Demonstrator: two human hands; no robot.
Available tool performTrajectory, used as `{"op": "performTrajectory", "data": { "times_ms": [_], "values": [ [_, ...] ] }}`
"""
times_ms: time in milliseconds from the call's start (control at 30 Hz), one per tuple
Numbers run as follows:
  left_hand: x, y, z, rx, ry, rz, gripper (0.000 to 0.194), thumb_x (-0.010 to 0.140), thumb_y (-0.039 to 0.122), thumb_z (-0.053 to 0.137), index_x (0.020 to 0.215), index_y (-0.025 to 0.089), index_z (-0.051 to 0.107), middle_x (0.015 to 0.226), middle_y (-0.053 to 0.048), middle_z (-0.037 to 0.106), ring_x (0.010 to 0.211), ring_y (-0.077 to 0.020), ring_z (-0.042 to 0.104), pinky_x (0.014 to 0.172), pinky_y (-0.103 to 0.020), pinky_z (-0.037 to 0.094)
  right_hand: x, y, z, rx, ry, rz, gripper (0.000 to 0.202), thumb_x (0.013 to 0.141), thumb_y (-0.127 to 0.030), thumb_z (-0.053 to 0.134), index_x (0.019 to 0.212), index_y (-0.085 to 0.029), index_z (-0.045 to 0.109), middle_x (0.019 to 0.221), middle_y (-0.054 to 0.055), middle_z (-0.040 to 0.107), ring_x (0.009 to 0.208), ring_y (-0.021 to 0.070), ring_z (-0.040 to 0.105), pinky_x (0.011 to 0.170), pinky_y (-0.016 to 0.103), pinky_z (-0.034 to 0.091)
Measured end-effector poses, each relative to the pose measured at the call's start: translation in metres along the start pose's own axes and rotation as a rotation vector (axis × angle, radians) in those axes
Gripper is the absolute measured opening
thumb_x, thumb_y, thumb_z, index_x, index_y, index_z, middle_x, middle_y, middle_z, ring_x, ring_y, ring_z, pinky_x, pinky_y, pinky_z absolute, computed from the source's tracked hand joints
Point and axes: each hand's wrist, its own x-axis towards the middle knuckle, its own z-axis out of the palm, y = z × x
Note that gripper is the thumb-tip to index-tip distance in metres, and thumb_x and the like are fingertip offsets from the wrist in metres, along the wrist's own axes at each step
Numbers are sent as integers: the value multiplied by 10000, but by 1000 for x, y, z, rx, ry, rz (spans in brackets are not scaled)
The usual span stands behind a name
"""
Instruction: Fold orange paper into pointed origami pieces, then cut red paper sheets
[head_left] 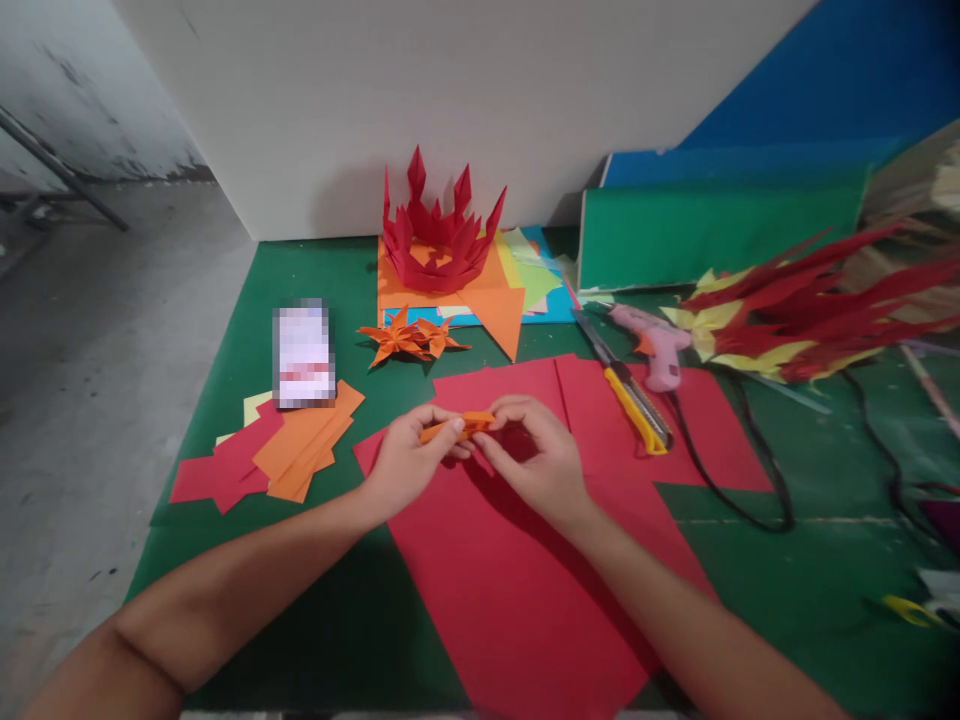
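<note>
Nearest, a large red sheet lies on the green counter, spreading below the fingers and toward the wearer. Just above it, the left fingers and right fingers hold a small folded orange paper between them, one hand at each end, thumbs pressed close. Left of the fingers, orange strips lie fanned over red strips, and a phone with a blurred screen touches that pile's far side. Right of the fingers lies a yellow box cutter, with a pink glue gun just beside it. Beyond the fingers, slightly left, are orange paper stars; behind these, a spiky red paper crown stands on stacked sheets. Far right of the fingers, long red-and-yellow paper pieces rest near a green board.
</note>
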Motion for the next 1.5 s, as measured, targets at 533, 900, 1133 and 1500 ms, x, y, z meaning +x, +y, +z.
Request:
{"op": "performTrajectory", "data": {
  "times_ms": [533,900,1133,1500],
  "values": [
    [-4,2,4,50,2,24,262,806,407,630,754,151,612,570,1,633,504,-97,592,504,-206,481,1,-6,-2,-367,38,-277,79,807,-185,591,766,-230,641,838,58,670,756,194,593,693,336,459],
    [-2,0,3,-25,70,18,261,783,329,651,948,130,690,556,6,653,485,-106,610,499,-219,501,0,-6,-6,-485,-18,-436,89,838,-195,617,774,-239,661,870,46,701,771,183,582,700,327,441],
    [-2,0,1,18,58,47,237,759,303,686,929,138,705,601,2,662,512,-98,601,509,-210,498,1,-6,-9,-494,-46,-426,103,843,-235,615,787,-254,700,943,56,694,825,194,583,741,347,440],
    [-2,6,3,-38,73,-9,216,748,289,693,887,123,693,581,-2,666,514,-107,620,543,-221,538,5,-7,-17,-305,15,-309,97,829,-211,605,911,-192,654,930,86,667,850,207,617,759,360,471]
  ]
}}
